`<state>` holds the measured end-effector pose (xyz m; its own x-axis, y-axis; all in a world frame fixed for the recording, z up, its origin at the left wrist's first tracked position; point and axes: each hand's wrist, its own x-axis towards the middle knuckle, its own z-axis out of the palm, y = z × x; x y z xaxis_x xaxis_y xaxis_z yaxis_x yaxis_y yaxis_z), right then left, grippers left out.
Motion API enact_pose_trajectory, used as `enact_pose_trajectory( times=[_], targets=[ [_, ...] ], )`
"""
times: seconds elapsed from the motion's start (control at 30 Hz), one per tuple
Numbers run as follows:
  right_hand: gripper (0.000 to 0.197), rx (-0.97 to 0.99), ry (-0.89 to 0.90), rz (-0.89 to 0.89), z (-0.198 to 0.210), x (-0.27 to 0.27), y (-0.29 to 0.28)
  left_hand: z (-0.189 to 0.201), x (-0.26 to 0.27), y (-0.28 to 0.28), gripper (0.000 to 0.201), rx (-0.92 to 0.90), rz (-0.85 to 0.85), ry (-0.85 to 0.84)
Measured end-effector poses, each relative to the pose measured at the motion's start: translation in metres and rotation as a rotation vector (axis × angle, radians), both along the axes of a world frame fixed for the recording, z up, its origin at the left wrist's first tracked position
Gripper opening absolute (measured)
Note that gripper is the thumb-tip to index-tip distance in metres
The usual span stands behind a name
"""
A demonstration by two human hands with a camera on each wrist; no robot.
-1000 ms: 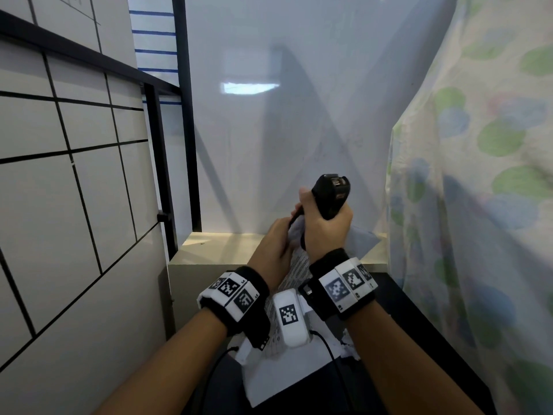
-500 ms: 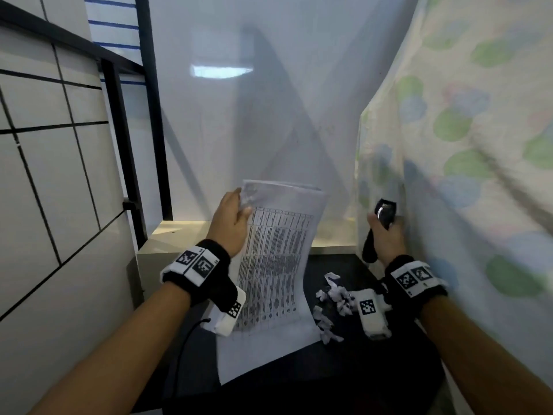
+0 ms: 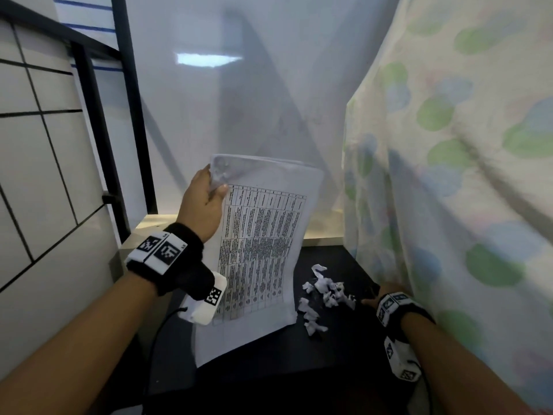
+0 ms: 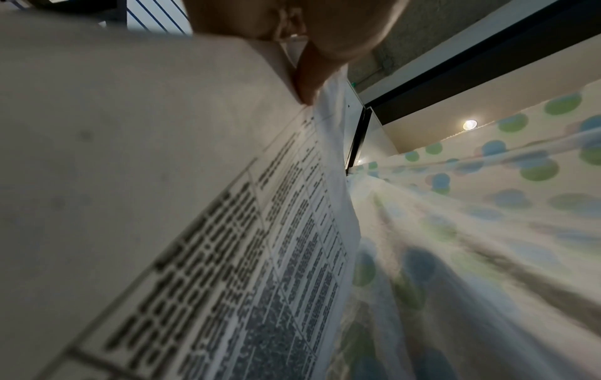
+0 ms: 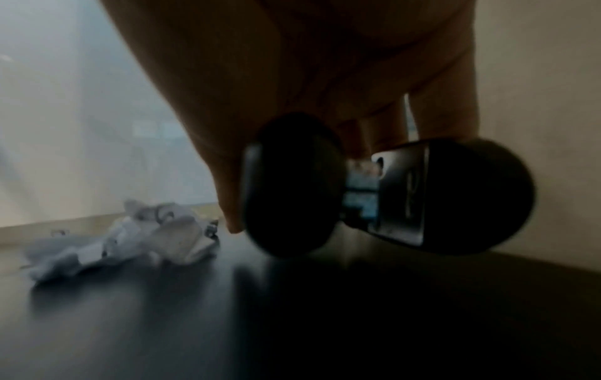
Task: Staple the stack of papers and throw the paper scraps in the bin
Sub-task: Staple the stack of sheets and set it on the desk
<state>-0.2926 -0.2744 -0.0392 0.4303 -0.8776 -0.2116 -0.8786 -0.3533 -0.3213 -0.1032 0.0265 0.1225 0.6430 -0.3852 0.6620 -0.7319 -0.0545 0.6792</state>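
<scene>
My left hand (image 3: 206,193) pinches the top left corner of the paper stack (image 3: 263,241), a printed table on white sheets that hangs upright with its lower edge on the black table (image 3: 269,360). The left wrist view shows the thumb (image 4: 309,77) pressed on the stack (image 4: 195,231). My right hand (image 3: 375,296) is low at the table's right side and grips the black stapler (image 5: 390,195), held on its side just above the table; in the head view the stapler is almost hidden. A heap of white paper scraps (image 3: 326,295) lies between the stack and the right hand, seen also as scraps (image 5: 130,236).
A dotted curtain (image 3: 463,175) hangs close along the right side, partly over my right hand. A pale wall (image 3: 239,100) stands behind, with a light wooden ledge (image 3: 155,223) at its foot. Tiled wall and black frame (image 3: 98,130) bound the left. No bin shows.
The hands have parted: the right hand carried the stapler away from the stack's corner, right and down to the table. The left hand keeps the stack upright.
</scene>
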Motion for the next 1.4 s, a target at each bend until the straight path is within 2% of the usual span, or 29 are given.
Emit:
enact_pose_trajectory(
  times=[0.07, 0.17, 0.3, 0.37, 0.47, 0.53, 0.6, 0.67, 0.77, 0.83, 0.97, 1.1, 1.27, 1.33, 1.4],
  targets=[
    [0.067, -0.018, 0.023, 0.009, -0.005, -0.002, -0.002, 0.005, -0.002, 0.004, 0.039, -0.037, -0.032, 0.030],
    [0.072, -0.019, 0.053, 0.008, -0.007, -0.002, -0.006, 0.011, -0.006, 0.012, 0.040, -0.055, -0.042, 0.041],
    [0.073, -0.177, 0.012, 0.073, 0.019, 0.017, 0.012, 0.022, -0.010, 0.023, 0.038, -0.074, -0.029, 0.040],
    [0.079, -0.156, -0.229, 0.152, 0.038, 0.030, 0.029, 0.030, -0.012, 0.027, 0.038, -0.083, -0.029, 0.038],
    [0.079, 0.082, -0.671, 0.404, 0.067, 0.048, 0.068, 0.041, -0.014, 0.031, 0.037, -0.095, -0.032, 0.003],
    [0.083, 0.246, -0.810, 0.546, 0.083, 0.056, 0.097, 0.048, -0.016, 0.034, 0.033, -0.128, -0.038, 0.016],
    [0.090, 0.326, -0.875, 0.654, 0.090, 0.059, 0.121, 0.054, -0.015, 0.038, 0.026, -0.180, -0.046, 0.059],
    [0.077, 0.395, -0.936, 0.675, 0.084, 0.057, 0.136, 0.059, -0.013, 0.044, 0.021, -0.218, -0.045, 0.106],
    [0.028, 0.501, -1.027, 0.632, 0.061, 0.049, 0.145, 0.064, -0.006, 0.051, 0.018, -0.260, -0.044, 0.161],
    [0.021, 0.515, -1.037, 0.609, 0.047, 0.041, 0.147, 0.060, -0.001, 0.052, 0.017, -0.247, 0.001, 0.173],
    [0.021, 0.530, -1.076, 0.537, 0.037, 0.034, 0.147, 0.030, 0.016, 0.045, 0.035, -0.130, 0.111, 0.283],
    [0.018, 0.563, -1.072, 0.454, 0.031, 0.042, 0.145, -0.036, 0.012, 0.044, 0.044, 0.107, 0.023, 0.463],
    [0.018, 0.620, -1.072, 0.350, 0.017, 0.056, 0.148, -0.128, 0.003, 0.060, 0.037, 0.276, -0.031, 0.578],
    [0.013, 0.568, -0.994, 0.350, 0.007, 0.064, 0.152, -0.152, 0.002, 0.068, 0.036, 0.317, 0.007, 0.580],
    [0.016, 0.478, -0.867, 0.379, -0.007, 0.072, 0.157, -0.167, 0.005, 0.074, 0.032, 0.371, 0.056, 0.576]
  ],
)
